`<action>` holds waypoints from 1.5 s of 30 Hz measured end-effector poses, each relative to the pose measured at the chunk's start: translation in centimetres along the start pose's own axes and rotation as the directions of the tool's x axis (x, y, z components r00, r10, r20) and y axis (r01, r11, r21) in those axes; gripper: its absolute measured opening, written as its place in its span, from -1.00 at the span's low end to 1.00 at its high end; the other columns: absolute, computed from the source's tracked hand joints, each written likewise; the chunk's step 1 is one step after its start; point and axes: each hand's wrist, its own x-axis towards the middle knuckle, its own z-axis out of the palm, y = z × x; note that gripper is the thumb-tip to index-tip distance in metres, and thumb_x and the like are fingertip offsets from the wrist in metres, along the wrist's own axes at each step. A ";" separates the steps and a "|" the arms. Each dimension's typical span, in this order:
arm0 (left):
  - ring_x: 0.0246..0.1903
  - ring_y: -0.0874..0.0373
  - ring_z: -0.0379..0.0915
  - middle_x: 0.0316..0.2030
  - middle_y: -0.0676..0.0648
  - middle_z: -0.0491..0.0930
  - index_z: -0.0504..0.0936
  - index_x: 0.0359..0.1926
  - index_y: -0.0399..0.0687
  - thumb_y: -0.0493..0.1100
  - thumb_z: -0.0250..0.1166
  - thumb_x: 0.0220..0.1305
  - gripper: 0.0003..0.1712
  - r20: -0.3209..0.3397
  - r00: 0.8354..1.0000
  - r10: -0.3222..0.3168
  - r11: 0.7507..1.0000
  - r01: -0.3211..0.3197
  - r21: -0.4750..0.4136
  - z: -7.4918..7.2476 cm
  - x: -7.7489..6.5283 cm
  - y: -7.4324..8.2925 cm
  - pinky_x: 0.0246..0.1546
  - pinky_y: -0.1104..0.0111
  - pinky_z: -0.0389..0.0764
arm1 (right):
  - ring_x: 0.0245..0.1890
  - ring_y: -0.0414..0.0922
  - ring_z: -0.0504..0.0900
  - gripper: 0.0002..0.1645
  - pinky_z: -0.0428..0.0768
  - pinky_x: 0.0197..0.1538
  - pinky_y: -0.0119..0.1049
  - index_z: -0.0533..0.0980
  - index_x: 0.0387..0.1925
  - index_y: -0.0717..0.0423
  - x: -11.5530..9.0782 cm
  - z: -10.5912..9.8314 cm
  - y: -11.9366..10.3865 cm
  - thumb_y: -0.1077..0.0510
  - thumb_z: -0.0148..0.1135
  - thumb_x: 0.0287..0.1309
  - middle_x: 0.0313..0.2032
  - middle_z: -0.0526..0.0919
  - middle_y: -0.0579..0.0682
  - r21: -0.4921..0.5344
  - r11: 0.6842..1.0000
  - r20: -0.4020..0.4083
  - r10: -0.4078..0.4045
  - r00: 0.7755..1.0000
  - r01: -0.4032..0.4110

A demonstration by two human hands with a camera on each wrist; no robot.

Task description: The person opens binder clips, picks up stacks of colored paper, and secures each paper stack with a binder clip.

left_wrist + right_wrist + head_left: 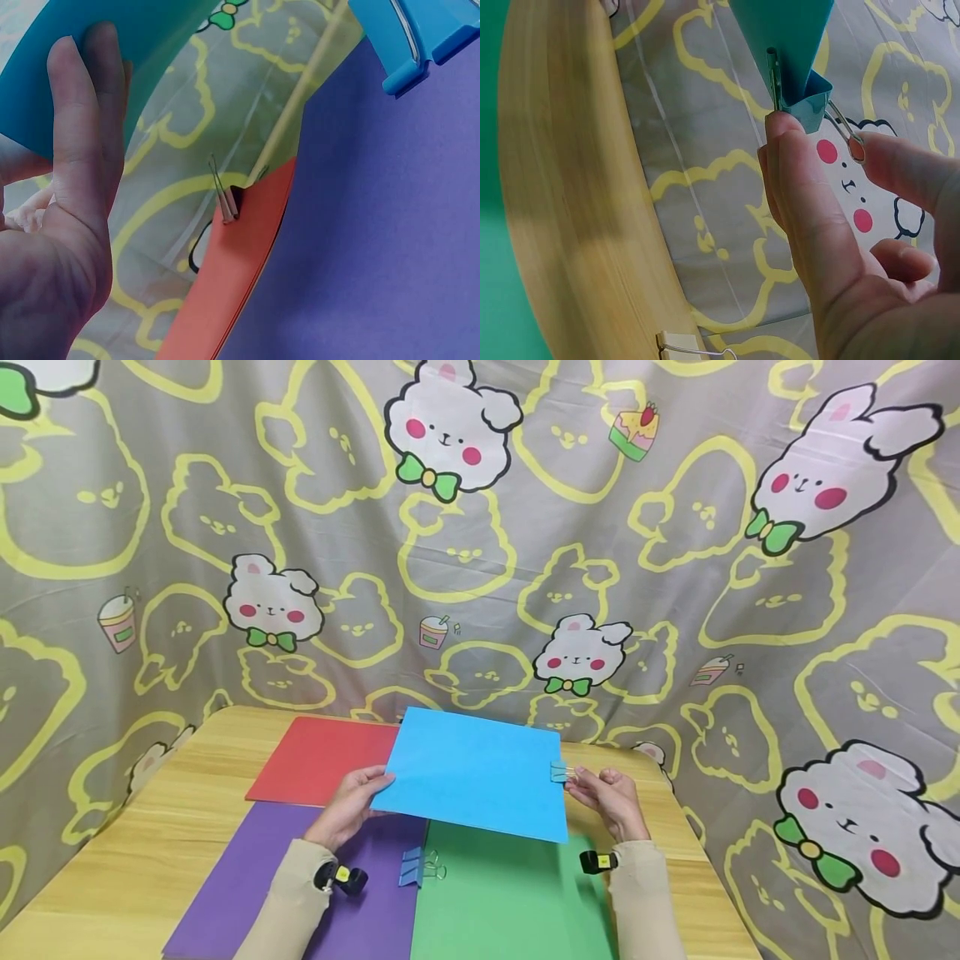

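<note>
A blue sheet, likely several layers of paper or card, is held up over the table. My left hand grips its left edge, thumb on top and fingers against the underside. At its right edge sits a light-blue binder clip. My right hand pinches this clip's wire handles, with the thumb at one handle and fingertips at the other. In the right wrist view the sheet's edge lies inside the clip's jaws.
Below lie a red sheet, a purple sheet and a green sheet. A larger blue binder clip is at the purple sheet's edge by the green one. Another clip grips the red sheet. A patterned curtain surrounds the wooden table.
</note>
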 end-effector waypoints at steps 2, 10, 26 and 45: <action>-0.23 0.42 0.56 -0.19 0.20 0.57 0.10 0.41 -0.45 -0.08 0.12 0.47 -0.28 -0.010 1.000 -0.003 1.000 0.003 0.006 0.0 0.0 -0.1 -0.12 0.21 0.62 | -0.22 0.02 0.79 -0.44 0.70 -0.05 -0.23 0.07 -0.56 -0.04 0.0 0.0 0.0 0.24 0.32 0.22 -0.37 0.79 0.08 -0.004 1.000 -0.001 0.001 1.000 -0.001; -0.29 0.33 0.68 -0.29 0.18 0.71 0.20 0.33 -0.50 -0.11 0.10 0.48 -0.37 0.034 0.999 0.025 0.999 -0.024 -0.033 -0.1 0.3 -0.4 -0.21 0.30 0.71 | -0.22 0.01 0.79 -0.44 0.70 -0.07 -0.25 0.07 -0.56 -0.04 0.0 0.2 0.0 0.25 0.32 0.21 -0.37 0.80 0.05 -0.007 1.000 -0.005 0.002 1.000 -0.002; -0.29 0.32 0.68 -0.28 0.18 0.71 0.21 0.33 -0.47 -0.11 0.10 0.49 -0.40 0.044 0.999 0.015 0.998 -0.012 -0.055 0.1 0.2 -0.1 -0.23 0.32 0.71 | -0.22 0.01 0.79 -0.44 0.71 -0.08 -0.25 0.09 -0.56 -0.04 0.0 0.5 0.1 0.23 0.33 0.20 -0.39 0.80 0.03 -0.016 1.000 -0.017 0.003 1.000 -0.003; -0.32 0.33 0.66 -0.30 0.19 0.68 0.19 0.33 -0.48 -0.13 0.08 0.49 -0.40 0.032 0.999 0.017 0.999 -0.016 -0.034 -0.1 0.4 -0.3 -0.19 0.24 0.69 | -0.25 -0.05 0.80 -0.53 0.70 -0.08 -0.29 0.25 -0.64 0.01 0.0 0.6 0.1 0.15 0.36 0.19 -0.37 0.80 0.03 -0.037 0.999 -0.012 0.025 1.000 -0.025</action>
